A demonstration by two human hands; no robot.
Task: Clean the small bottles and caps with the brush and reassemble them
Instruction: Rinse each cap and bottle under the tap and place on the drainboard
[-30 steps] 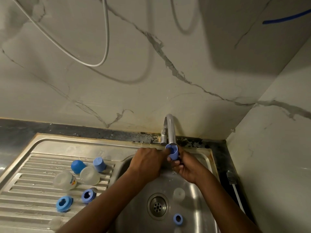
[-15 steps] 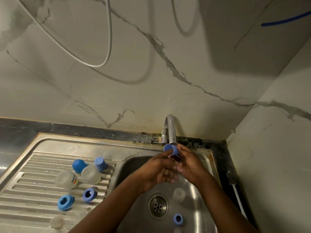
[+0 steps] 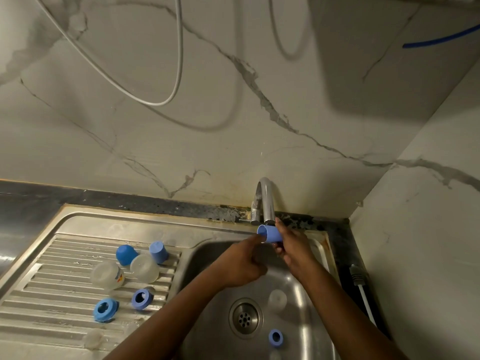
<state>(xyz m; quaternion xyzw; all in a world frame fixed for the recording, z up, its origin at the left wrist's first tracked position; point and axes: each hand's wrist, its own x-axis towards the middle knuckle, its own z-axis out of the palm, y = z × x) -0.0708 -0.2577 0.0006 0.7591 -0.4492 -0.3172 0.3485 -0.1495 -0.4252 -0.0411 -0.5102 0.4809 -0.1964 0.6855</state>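
The right hand (image 3: 296,252) grips a small blue cylindrical plastic cap (image 3: 270,234) just under the spout of the curved steel tap (image 3: 266,201), with the cap's open mouth turned leftward. The left hand (image 3: 239,266) stretches its forefinger to that mouth's rim, the other fingers folded in and holding nothing visible. Two clear little bottles (image 3: 106,275) lie on the ribbed steel draining board (image 3: 52,294) beside the basin.
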